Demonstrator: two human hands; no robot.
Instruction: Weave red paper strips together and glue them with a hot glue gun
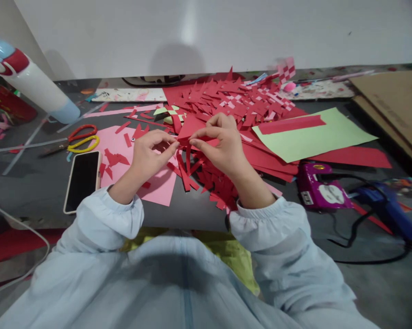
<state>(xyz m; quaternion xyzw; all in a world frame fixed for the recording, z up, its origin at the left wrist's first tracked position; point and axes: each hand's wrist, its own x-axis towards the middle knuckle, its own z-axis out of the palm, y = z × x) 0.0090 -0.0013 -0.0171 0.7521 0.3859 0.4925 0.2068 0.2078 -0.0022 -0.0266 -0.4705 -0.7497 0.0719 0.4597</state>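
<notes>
My left hand (150, 153) and my right hand (223, 142) are close together over the middle of the desk. Each pinches thumb to forefinger on a small piece of red paper (183, 145) between them; its exact shape is partly hidden by the fingertips. Under my left hand lies a pink paper sheet (157, 194) with red scraps on it. Cut red paper strips (185, 176) hang or lie just below the fingertips. A large heap of woven and folded red paper pieces (222, 98) rises behind my right hand, some checked pink and red.
Scissors (84, 139) with red and yellow handles and a phone (82, 180) lie at left, near a white bottle (37, 82). To the right are a light green sheet (315, 135), a purple box (324, 189), a blue glue gun (387, 210) with a black cord, and cardboard (394, 100).
</notes>
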